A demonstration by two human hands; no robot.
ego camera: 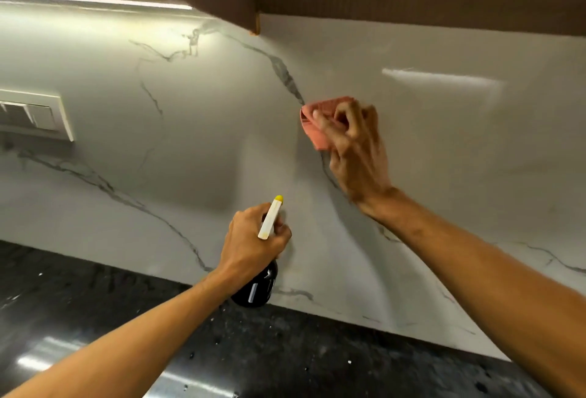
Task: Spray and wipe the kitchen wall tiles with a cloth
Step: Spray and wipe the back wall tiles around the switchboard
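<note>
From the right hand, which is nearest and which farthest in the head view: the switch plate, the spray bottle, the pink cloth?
1. Pink cloth, gripped by the right hand.
2. Spray bottle, lower left.
3. Switch plate, far left.

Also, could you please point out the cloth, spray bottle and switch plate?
cloth [312, 133]: head view, pink lower-left fold.
spray bottle [253, 294]: head view, dark body.
switch plate [39, 117]: head view, a white rocker.

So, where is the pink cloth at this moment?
In the head view the pink cloth is right of centre, held against the wall tiles by the right hand, above the spray bottle in the left hand.
</note>
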